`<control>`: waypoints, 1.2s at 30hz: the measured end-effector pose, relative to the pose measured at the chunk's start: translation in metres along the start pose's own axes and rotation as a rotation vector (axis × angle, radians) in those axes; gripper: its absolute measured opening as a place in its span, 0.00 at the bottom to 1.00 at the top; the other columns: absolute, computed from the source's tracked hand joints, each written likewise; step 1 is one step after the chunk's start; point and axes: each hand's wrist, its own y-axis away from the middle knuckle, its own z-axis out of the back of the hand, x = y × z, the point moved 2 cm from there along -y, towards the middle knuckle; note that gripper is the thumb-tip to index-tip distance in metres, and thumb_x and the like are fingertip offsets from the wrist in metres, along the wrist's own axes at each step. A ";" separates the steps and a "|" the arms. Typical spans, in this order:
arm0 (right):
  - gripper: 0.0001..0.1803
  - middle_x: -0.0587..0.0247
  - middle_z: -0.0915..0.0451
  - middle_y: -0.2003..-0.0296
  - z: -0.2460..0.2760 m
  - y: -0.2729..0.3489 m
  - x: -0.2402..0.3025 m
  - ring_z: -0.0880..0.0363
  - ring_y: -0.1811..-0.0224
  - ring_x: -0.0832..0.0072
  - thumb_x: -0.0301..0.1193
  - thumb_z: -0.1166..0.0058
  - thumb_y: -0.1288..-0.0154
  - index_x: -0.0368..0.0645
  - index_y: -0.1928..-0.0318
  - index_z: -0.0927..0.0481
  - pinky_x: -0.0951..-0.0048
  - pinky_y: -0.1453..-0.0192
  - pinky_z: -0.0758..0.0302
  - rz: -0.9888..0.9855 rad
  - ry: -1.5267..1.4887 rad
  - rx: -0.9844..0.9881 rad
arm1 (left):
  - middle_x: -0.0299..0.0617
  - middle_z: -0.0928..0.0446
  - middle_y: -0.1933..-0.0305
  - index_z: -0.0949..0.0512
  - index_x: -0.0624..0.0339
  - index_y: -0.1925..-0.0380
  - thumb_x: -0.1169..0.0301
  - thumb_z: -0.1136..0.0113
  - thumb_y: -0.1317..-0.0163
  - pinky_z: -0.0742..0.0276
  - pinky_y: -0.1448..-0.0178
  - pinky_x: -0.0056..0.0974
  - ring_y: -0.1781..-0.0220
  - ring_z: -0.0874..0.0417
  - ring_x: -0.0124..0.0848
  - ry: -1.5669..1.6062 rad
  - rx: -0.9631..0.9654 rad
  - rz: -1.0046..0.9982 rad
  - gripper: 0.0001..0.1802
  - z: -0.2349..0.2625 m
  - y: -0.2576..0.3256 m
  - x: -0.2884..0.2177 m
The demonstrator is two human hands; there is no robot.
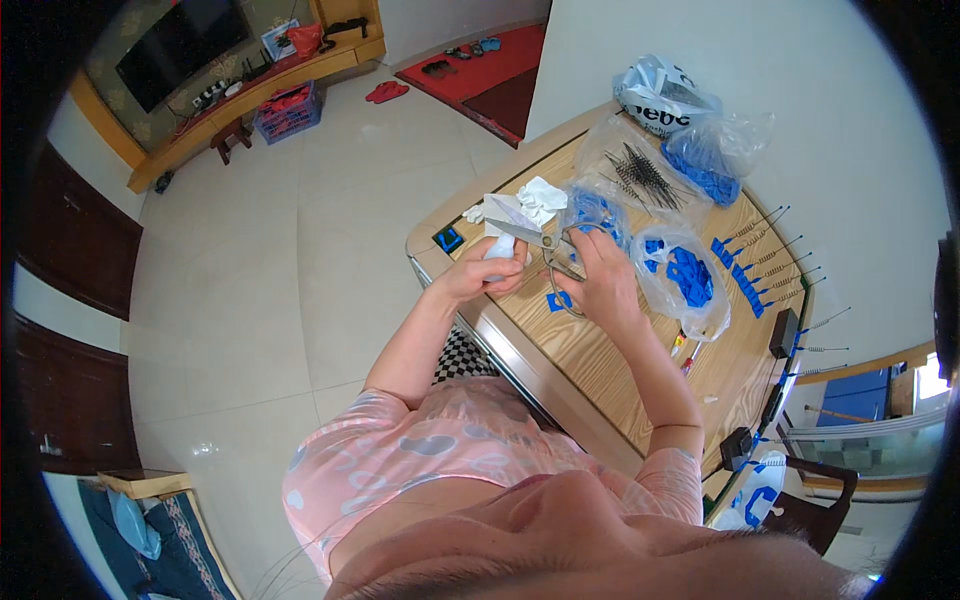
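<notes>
Over the near left side of the wooden table, my left hand (484, 270) pinches a piece of white paper (499, 248) between thumb and fingers. My right hand (606, 284) grips the looped handles of metal scissors (522, 236), with its fingers through them. The blades point left and reach across the paper, just above my left fingertips. Crumpled white tissue (541, 198) lies beyond the blades. A small blue piece (558, 301) rests on the tabletop beneath my right hand. Another dark and blue piece (448, 239) sits near the table's left edge.
Clear bags of blue pieces (690, 277) and black spring-like wires (645, 180) spread over the table (610, 365). Blue pieces with coiled wires (745, 285) line the right side, near black blocks (785, 334). A printed plastic bag (664, 95) stands at the far corner.
</notes>
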 end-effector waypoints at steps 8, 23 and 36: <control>0.27 0.53 0.25 0.67 -0.005 0.003 -0.005 0.26 0.70 0.61 0.33 0.30 0.54 0.37 0.54 0.25 0.67 0.67 0.29 -0.103 -0.382 0.118 | 0.31 0.40 0.87 0.38 0.59 0.74 0.68 0.46 0.39 0.50 0.81 0.29 0.87 0.42 0.20 0.099 0.065 0.019 0.12 -0.002 0.002 -0.002; 0.17 0.58 0.27 0.71 -0.009 0.002 -0.013 0.29 0.72 0.72 0.32 0.36 0.45 0.38 0.57 0.24 0.72 0.68 0.31 -0.315 -0.483 0.254 | 0.31 0.40 0.86 0.35 0.60 0.71 0.66 0.47 0.37 0.49 0.80 0.27 0.86 0.42 0.19 0.139 0.135 -0.032 0.11 -0.003 0.003 -0.001; 0.38 0.50 0.30 0.60 -0.006 -0.002 -0.012 0.31 0.56 0.54 0.38 0.30 0.58 0.36 0.46 0.31 0.60 0.50 0.33 0.008 -0.009 -0.043 | 0.46 0.27 0.76 0.31 0.63 0.64 0.57 0.51 0.33 0.43 0.85 0.27 0.85 0.33 0.25 -0.051 -0.244 -0.037 0.18 -0.004 -0.001 -0.002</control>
